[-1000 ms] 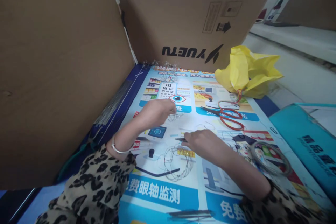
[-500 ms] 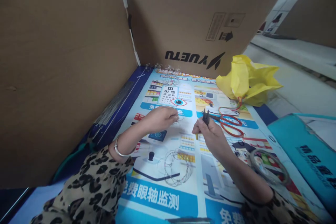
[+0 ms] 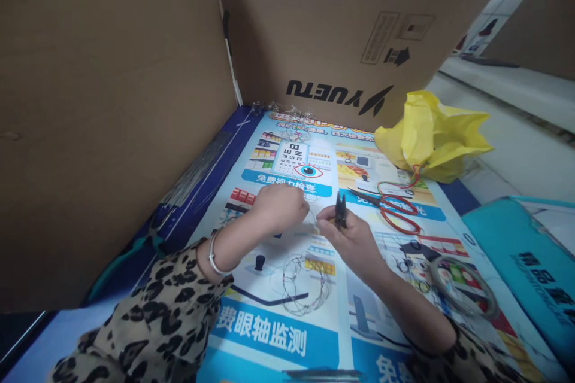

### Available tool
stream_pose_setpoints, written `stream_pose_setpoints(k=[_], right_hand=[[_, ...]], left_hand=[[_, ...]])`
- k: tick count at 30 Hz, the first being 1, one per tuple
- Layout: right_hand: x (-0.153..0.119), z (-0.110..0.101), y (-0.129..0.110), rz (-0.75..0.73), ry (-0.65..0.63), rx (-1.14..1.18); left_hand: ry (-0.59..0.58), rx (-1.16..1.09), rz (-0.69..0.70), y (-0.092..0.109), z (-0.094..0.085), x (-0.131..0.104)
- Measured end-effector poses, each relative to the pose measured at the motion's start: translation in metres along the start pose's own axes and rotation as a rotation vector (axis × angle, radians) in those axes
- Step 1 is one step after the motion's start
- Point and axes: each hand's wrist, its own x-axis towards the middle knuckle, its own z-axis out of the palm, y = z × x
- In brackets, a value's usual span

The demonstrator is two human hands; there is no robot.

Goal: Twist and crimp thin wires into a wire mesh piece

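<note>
Closed with its back turned up, my left hand [image 3: 285, 210] pinches a fine wire [image 3: 313, 210], of which only a faint loop shows beside the fingertips. My right hand [image 3: 353, 236] is wrapped round small dark-jawed pliers [image 3: 341, 209], whose jaws point away from me. The thumb and forefinger of that hand reach close to the wire; whether they touch it I cannot tell. Below both hands, a ring of tangled thin wire [image 3: 284, 284] lies on the printed sheet. Red-handled scissors [image 3: 398, 204] rest just right of the pliers.
Cardboard walls [image 3: 332, 30] stand left and behind. A yellow bag [image 3: 424, 131] sits back right, with a teal box [image 3: 516, 269] nearer. A wire coil [image 3: 465, 287] lies right. Straight wires [image 3: 197, 173] and teal-handled pliers [image 3: 121, 260] lie left. Small wire pieces [image 3: 294, 116] line the back.
My left hand has moved slightly right and turned its back up. My right hand has shifted left, bringing the two closer together; the pliers stay in it. The view has shifted slightly.
</note>
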Motion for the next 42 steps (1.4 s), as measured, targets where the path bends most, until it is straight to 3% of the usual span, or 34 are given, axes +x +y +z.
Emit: stream_pose_setpoints(k=[3,6,10,12,15,19,23,26,31,33,35,39,42], right_hand=[[0.000,0.006,-0.005,0.044,-0.059,0.007],[0.001,0.010,0.001,0.041,-0.042,0.216],[0.002,0.010,0.007,0.087,0.032,0.639],[0.004,0.009,0.009,0.117,0.033,0.782],[0.005,0.008,0.009,0.126,0.018,0.844],[0.005,0.008,0.009,0.155,-0.049,0.840],[0.003,0.004,0.006,0.181,-0.185,0.657],[0.003,-0.003,0.007,0.156,-0.151,0.508],[0.006,-0.010,0.012,0.200,-0.108,0.497],[0.005,-0.013,0.011,0.189,-0.082,0.352],[0.004,-0.017,0.009,0.106,-0.047,0.069],[0.006,-0.029,0.007,-0.233,0.076,-0.652],[0.009,-0.037,0.011,-0.464,0.129,-0.948]], left_hand=[[-0.015,-0.010,0.012,0.005,0.003,-0.002],[-0.014,-0.110,0.084,0.005,0.004,-0.002],[0.001,-0.540,0.229,0.003,0.007,0.002],[0.010,-0.817,0.217,0.003,0.012,0.005],[0.029,-1.063,0.175,0.005,0.022,0.005],[0.098,-1.086,0.190,0.008,0.030,0.002],[0.143,-1.156,0.104,0.010,0.031,0.001],[0.183,-1.174,0.055,0.009,0.031,0.003],[0.254,-1.216,0.015,0.005,0.030,0.005],[0.270,-1.243,0.033,0.004,0.027,0.005],[0.255,-1.287,0.035,0.004,0.025,0.005],[0.173,-1.394,0.000,0.005,0.019,0.003],[0.115,-1.452,0.024,0.005,0.017,0.003]])
